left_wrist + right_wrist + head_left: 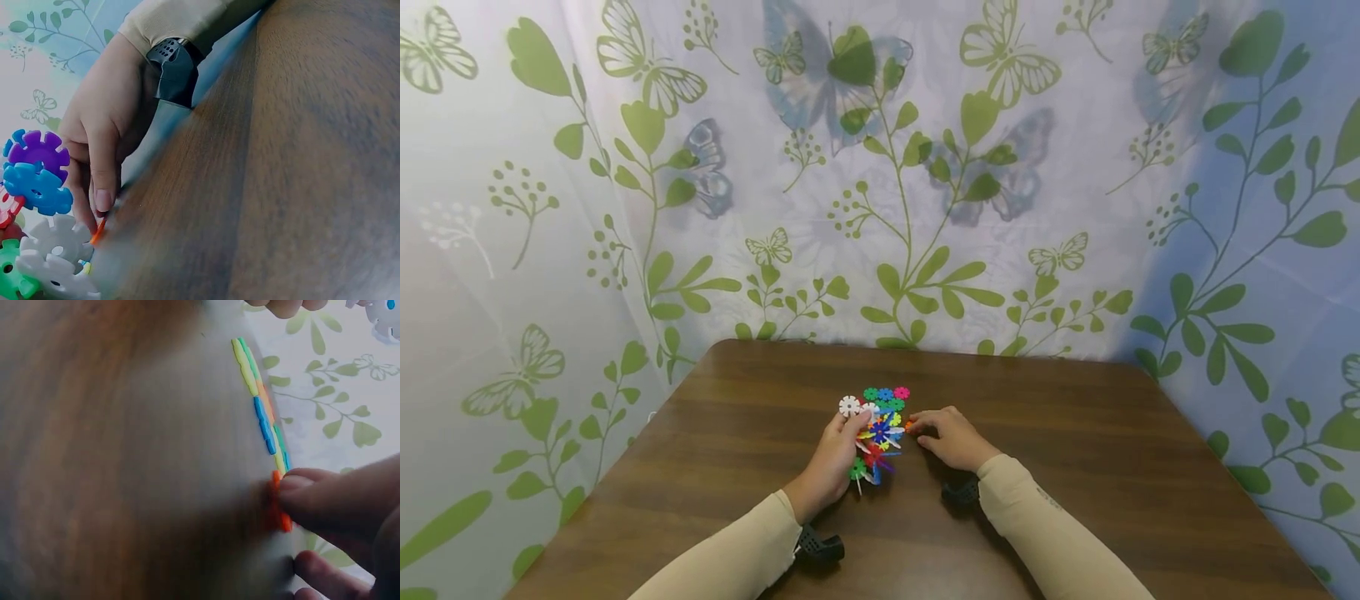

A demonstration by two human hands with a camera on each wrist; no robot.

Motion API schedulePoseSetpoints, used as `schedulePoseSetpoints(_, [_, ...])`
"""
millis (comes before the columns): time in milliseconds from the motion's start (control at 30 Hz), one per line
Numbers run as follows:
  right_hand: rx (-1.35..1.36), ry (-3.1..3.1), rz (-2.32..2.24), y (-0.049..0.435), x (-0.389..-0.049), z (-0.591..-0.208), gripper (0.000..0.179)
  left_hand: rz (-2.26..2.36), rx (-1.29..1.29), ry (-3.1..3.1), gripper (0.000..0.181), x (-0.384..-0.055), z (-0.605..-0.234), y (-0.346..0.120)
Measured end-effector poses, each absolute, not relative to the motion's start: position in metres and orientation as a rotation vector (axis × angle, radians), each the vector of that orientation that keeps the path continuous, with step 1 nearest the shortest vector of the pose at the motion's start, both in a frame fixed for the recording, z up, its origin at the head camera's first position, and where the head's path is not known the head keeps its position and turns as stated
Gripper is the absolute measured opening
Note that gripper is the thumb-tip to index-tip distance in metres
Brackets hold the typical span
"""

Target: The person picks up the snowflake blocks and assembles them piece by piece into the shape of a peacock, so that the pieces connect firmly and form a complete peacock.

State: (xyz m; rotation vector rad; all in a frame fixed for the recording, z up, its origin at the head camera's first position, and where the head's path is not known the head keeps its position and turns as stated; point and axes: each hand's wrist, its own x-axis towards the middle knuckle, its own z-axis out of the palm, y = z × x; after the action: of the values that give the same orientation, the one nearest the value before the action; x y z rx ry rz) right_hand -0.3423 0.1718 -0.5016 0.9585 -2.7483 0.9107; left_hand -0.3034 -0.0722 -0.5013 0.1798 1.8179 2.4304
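My left hand [827, 468] grips a cluster of interlocked, flower-shaped plastic discs [878, 432] just above the table, its thumb lying across the upper part. A purple disc [39, 153], a blue disc [37, 189], white discs [57, 240] and a green disc [14, 270] of the cluster show in the left wrist view. To the right of it, my right hand [953, 437] pinches an orange disc [284, 520] at the tabletop between thumb and forefinger. The far side of the orange disc is hidden by the fingers.
Several loose discs, including a pink disc [902, 392] and a green disc [870, 393], lie flat on the brown wooden table [1045, 400] beyond the cluster. A printed curtain [880, 208] hangs behind the table. Each wrist carries a black camera mount [820, 547].
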Motion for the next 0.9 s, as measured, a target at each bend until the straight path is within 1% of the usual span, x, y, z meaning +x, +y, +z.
schedulePoseSetpoints(100, [0.963,-2.682,0.949,0.172,-0.341,-0.502,0.013,2.424,0.181,1.827,0.048,-0.302,-0.501,-0.072])
schedulePoseSetpoints(267, [1.013,-2.685,1.034,0.174,-0.338,-0.498,0.013,2.416,0.184,1.841,0.047,-0.301,-0.502,-0.071])
schedulePoseSetpoints(500, [0.920,-2.711,1.196,0.174,-0.337,-0.492,0.014,2.433,0.198,1.825,0.046,-0.302,-0.504,-0.070])
schedulePoseSetpoints(700, [0.835,-2.577,1.583,0.178,-0.339,-0.493,0.021,2.415,0.195,1.841,0.048,-0.302,-0.508,-0.070])
schedulePoseSetpoints(900, [0.751,-2.392,1.886,0.175,-0.337,-0.482,0.024,2.416,0.212,1.833,0.049,-0.303,-0.508,-0.070])
